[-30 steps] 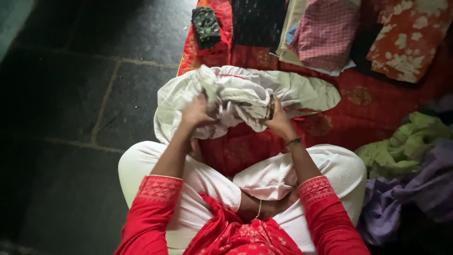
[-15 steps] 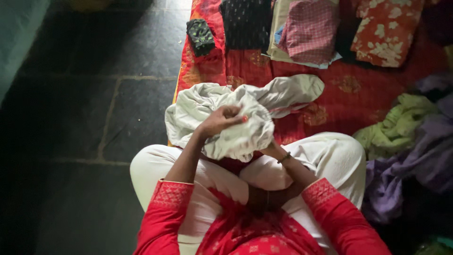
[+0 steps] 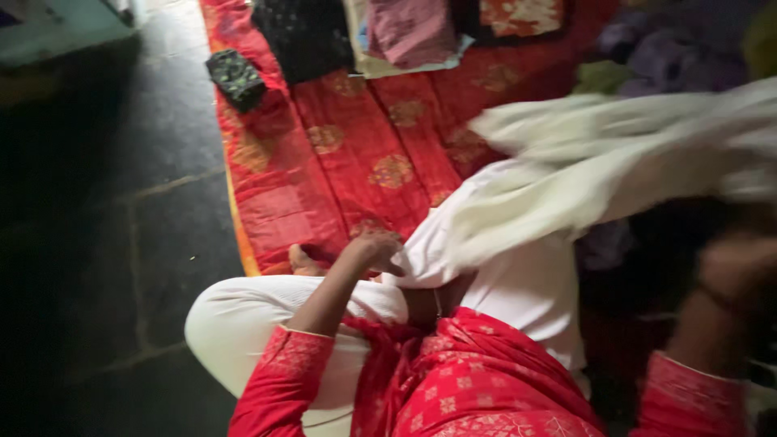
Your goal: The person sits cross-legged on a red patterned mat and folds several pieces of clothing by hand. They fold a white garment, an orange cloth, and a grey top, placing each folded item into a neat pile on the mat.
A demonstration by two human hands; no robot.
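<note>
Pinching the white garment (image 3: 566, 186) at centre with our left hand (image 3: 374, 247), right hand (image 3: 736, 271) blurred, grip untellable, we're mid-spreading; next needs flattening.

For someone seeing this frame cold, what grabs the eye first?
The pale white cloth sweeping in a blur across the right side, stretched between the left hand at centre and the blurred right hand at the right edge. Behind it lies the bright red patterned mat on the dark stone floor, with folded clothes stacked along the top.
</note>
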